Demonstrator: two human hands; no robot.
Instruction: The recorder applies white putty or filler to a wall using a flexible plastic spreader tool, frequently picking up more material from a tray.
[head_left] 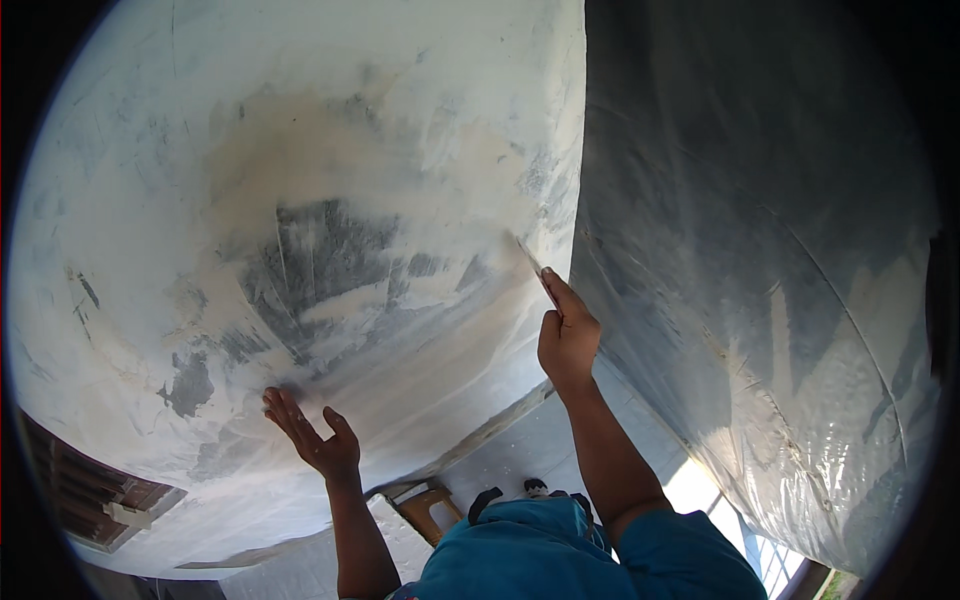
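In front of me is a pale wall point(140, 200), with smeared beige filler point(290, 150) and dark grey patches point(335, 250) across its middle. My right hand point(570, 340) is closed round the handle of a thin-bladed scraper point(527, 256), seen nearly edge-on. Its blade points up and left at the wall, near the wall's right edge; whether it touches is hard to tell. Lower down and to the left, my left hand point(318, 440) is held open, fingers spread and nothing in them. Its fingertips are at or very near the wall's surface.
Dark translucent plastic sheeting point(740, 200) hangs to the right of the wall. A brown slatted window or vent point(100, 490) is at the lower left. Below lie the grey floor point(520, 455) and a yellow-brown wooden object point(430, 512) near my feet.
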